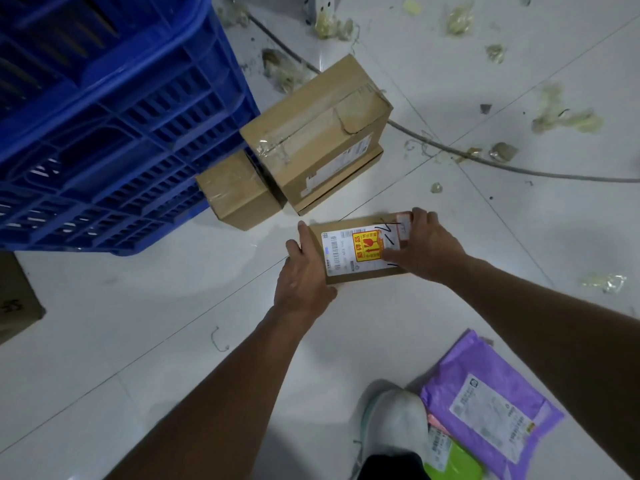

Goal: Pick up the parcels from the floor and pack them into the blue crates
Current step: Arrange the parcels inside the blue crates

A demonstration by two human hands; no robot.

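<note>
A small brown cardboard parcel (349, 249) with a white label and a yellow fragile sticker lies low over the white floor. My left hand (304, 271) grips its left end, and my right hand (426, 247) grips its right end with the thumb on the label. Stacked blue crates (114, 123) stand at the upper left. Beside them sit a larger taped box (318, 133) and a small box (239, 188). A purple mailer (491, 407) and a green mailer (453, 462) lie at the lower right.
A grey cable (485, 161) runs across the floor behind the boxes. Scraps of crumpled tape (568, 119) litter the tiles. A brown box corner (17, 299) shows at the left edge. My shoe (394, 420) stands beside the mailers.
</note>
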